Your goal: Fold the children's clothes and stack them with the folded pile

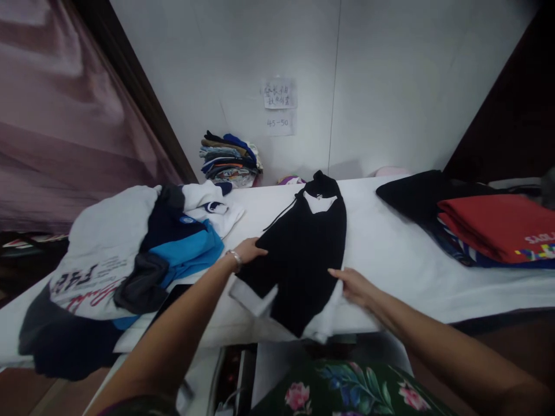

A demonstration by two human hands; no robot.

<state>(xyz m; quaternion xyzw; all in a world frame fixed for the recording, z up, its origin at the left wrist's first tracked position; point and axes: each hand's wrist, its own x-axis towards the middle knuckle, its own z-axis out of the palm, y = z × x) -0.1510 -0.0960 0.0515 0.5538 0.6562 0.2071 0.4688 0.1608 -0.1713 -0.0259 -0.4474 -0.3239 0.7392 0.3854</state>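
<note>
Black garment with white trim (pixel 299 248) lies on white-covered table (pixel 373 237), centre of frame. Left hand (pixel 249 251) grasps its left edge; right hand (pixel 353 284) pinches its opposite edge, right of centre. Clothing heap (pixel 113 242) noted at frame left; red folded garment (pixel 498 225) at right; folded stack (pixel 229 159) upper left of centre

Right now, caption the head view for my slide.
Left hand and right hand holding opposite sides of a black garment on white cloth.
</note>
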